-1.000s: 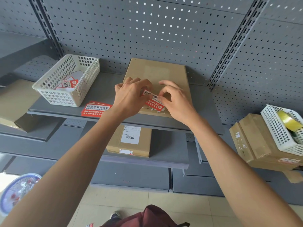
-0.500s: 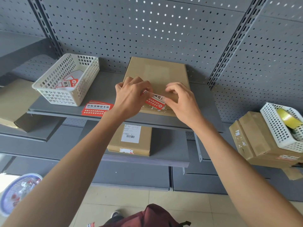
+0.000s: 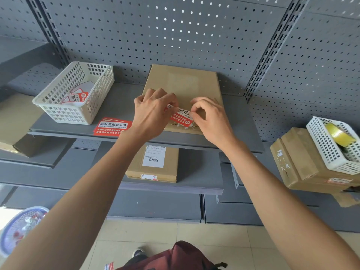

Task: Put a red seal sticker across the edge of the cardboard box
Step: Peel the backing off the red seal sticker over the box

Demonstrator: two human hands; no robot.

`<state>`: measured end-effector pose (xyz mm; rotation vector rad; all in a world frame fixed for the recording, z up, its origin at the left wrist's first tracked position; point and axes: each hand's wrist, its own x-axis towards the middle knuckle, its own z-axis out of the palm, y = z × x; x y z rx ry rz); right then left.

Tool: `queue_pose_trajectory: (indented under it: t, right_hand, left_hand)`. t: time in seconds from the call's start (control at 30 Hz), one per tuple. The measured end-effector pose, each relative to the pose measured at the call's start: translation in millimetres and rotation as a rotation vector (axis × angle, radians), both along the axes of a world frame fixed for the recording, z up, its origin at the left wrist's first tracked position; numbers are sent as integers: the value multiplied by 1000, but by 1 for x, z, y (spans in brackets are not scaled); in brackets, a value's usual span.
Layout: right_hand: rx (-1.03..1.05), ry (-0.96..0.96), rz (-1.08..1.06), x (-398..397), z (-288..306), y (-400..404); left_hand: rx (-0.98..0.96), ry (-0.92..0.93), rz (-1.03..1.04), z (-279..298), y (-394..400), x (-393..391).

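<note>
Between both hands, the red seal sticker (image 3: 181, 117) was pinched at each end, L hand (image 3: 153, 114) and R hand (image 3: 211, 118) grasping it over the cardboard box (image 3: 183, 88) near edge. Risk judged: crooked or creased placement if one end were pressed down early, w/ adhesive grabbing prematurely.

Both bare forearms reach forward and up, converging at the middle. The left hand (image 3: 153, 115) is knuckles-up, fingers curled, its fingertips pinching a red seal sticker (image 3: 181, 118). The right hand (image 3: 211, 121) pinches the sticker's other end, apparently between thumb and forefinger.
</note>
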<state>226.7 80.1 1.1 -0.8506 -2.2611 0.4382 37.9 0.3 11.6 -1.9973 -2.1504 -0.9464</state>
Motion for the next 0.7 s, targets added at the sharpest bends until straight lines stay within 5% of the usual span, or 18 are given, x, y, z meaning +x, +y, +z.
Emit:
queue_pose_trajectory:
  t: [0.7]
  right_hand:
    - [-10,69,21,12,-2,-5]
  left_hand:
    - [-12,27,-5,1,-1,1]
